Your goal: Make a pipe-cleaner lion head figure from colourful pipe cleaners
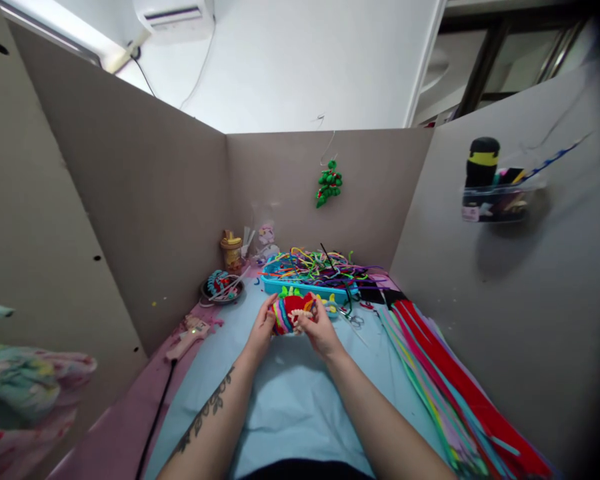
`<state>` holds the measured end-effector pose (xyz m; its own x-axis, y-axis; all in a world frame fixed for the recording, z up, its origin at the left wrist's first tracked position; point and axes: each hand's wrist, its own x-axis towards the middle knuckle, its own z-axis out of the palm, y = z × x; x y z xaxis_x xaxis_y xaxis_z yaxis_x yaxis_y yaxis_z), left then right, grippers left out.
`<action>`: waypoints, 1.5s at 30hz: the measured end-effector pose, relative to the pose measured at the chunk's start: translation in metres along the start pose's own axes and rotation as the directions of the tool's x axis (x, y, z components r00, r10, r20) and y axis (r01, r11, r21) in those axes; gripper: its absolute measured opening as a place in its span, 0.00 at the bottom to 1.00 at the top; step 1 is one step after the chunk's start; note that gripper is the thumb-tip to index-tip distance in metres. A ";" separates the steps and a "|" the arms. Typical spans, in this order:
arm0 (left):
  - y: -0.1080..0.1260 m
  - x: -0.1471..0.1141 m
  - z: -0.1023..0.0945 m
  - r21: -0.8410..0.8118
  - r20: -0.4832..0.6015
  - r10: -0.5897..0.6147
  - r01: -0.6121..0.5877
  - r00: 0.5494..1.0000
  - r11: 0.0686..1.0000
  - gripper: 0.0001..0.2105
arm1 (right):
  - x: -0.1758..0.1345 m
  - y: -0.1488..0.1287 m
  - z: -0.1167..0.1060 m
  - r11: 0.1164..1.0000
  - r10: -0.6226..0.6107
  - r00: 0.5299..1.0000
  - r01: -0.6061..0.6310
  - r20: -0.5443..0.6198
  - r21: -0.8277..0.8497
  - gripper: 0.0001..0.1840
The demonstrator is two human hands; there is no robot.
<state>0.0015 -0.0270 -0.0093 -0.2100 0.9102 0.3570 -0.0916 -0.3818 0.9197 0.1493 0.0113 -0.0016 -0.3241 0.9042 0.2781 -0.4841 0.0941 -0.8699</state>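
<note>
Between my hands, above the blue table cover (300, 400), is a small fuzzy craft piece (291, 315) made of pipe cleaners. It has a red middle, rainbow stripes on its left side and a cream-coloured part at the front. My left hand (263, 327) grips its left edge with bent fingers. On the other side, my right hand (323, 328) holds the right edge, its thumb pressed near the cream part. Yellow and green fuzzy bits show just behind the piece, partly covered by it. Scissors (355, 321) lie to the right of my right hand.
A blue tray (275, 285) heaped with loose pipe cleaners stands behind my hands. Long pipe cleaner bundles (445, 373) run along the right. At left are a dark bowl (225, 293), a pink corded tool (187, 339) and a brown cup (231, 252). Grey partitions (290, 207) enclose the table.
</note>
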 end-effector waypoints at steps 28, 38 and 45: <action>0.009 -0.008 0.004 0.366 0.109 0.291 -0.311 0.950 0.877 0.13 | -0.015 -0.007 0.015 0.998 0.041 0.998 -0.039 -0.046 0.044 0.34; 0.013 -0.007 0.002 0.332 0.072 0.167 -0.181 0.983 0.926 0.20 | -0.013 -0.007 0.011 0.996 0.088 0.996 -0.087 -0.030 0.014 0.27; 0.014 -0.006 0.001 0.329 0.104 0.096 -0.125 0.990 0.936 0.21 | -0.012 -0.007 0.007 0.997 0.073 0.997 -0.073 0.008 0.012 0.30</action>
<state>0.0023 -0.0379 0.0013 -0.1155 0.8812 0.4584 0.2606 -0.4184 0.8701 0.1508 -0.0036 0.0039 -0.3647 0.9054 0.2173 -0.4690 0.0230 -0.8829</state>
